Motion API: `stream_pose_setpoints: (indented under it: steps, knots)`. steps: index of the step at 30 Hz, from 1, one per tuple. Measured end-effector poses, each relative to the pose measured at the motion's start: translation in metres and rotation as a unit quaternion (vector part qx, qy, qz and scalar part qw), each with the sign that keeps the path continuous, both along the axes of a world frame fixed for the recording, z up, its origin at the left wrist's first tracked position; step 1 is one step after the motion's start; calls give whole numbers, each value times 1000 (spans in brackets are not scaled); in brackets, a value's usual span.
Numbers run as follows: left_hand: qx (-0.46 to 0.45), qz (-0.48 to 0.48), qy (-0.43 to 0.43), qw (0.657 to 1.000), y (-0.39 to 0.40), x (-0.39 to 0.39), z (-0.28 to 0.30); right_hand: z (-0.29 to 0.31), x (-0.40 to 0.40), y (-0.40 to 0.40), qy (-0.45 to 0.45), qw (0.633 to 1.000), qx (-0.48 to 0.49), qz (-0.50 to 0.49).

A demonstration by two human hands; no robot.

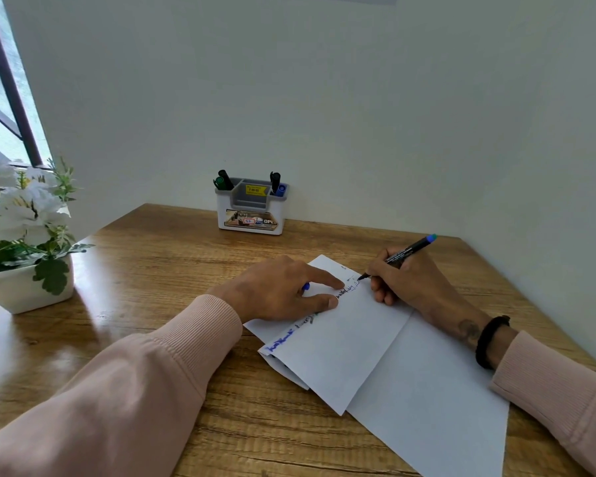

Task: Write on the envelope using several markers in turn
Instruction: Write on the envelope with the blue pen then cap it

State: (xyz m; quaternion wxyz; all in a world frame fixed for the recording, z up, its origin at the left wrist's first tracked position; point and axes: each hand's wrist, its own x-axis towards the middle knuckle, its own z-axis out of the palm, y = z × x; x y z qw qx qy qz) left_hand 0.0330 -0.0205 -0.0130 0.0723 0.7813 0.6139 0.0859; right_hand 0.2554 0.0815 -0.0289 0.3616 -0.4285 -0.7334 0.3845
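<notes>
Flowers (21,204) in a white pot stand far left on the wooden surface (152,256); left hand (283,290) presses flat, fingers apart, on the envelope (344,342); right hand (403,280) has its grip clamped on a marker (406,253), tip touching the envelope's far edge

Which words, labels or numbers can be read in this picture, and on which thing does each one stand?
"OPE", cut off at the edge: front label of the white pen holder.
"42": small red-framed tag on that same label.
Yellow sticker inside the holder: figures too blurred to read.
White print on the marker in the right hand: too small.
Blue, black and green handwriting on the envelope: not legible.
</notes>
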Motion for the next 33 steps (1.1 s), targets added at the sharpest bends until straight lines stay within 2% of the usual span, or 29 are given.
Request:
stream_pose_setpoints:
  steps: [8, 12, 15, 18, 20, 22, 23, 24, 25, 27, 28, 30, 33]
  knots:
    - [-11, 2, -9, 1000, 0, 1, 1, 0, 0, 0, -10, 1000, 7, 3]
    - [-16, 5, -9, 1000, -1, 2, 2, -3, 1, 4, -3, 999, 20, -29]
    - [-12, 7, -4, 1000, -2, 2, 2, -5, 2, 3, 38, 999, 13, -34]
    - [-8, 5, -10, 1000, -2, 2, 2, -3, 5, 2, 123, 990, 23, -66]
    - [-14, 12, -35, 999, -5, 2, 1, -1, 7, -1, 163, 982, 54, -73]
    - [-12, 32, -129, 991, -6, 2, 2, 5, 7, -9, 164, 976, 129, -60]
    - [-8, 52, -221, 974, -4, 2, 4, 8, 5, -16, 155, 970, 181, -47]
    - [-11, 84, -339, 937, -3, 2, 6, 11, 3, -24, 142, 962, 233, -28]
    - [-27, 119, -470, 874, -2, 0, 10, 14, 0, -34, 127, 951, 283, -5]
    - [-65, 138, -677, 720, -2, -4, 15, 16, -5, -53, 90, 921, 375, 49]
    - [-77, 132, -736, 659, -3, -6, 17, 17, -7, -60, 64, 906, 411, 79]
    - [-93, 117, -802, 578, -5, -8, 17, 16, -10, -70, 2, 875, 461, 146]
    - [-112, 104, -843, 517, -6, -4, 17, 13, -14, -75, -46, 853, 485, 187]
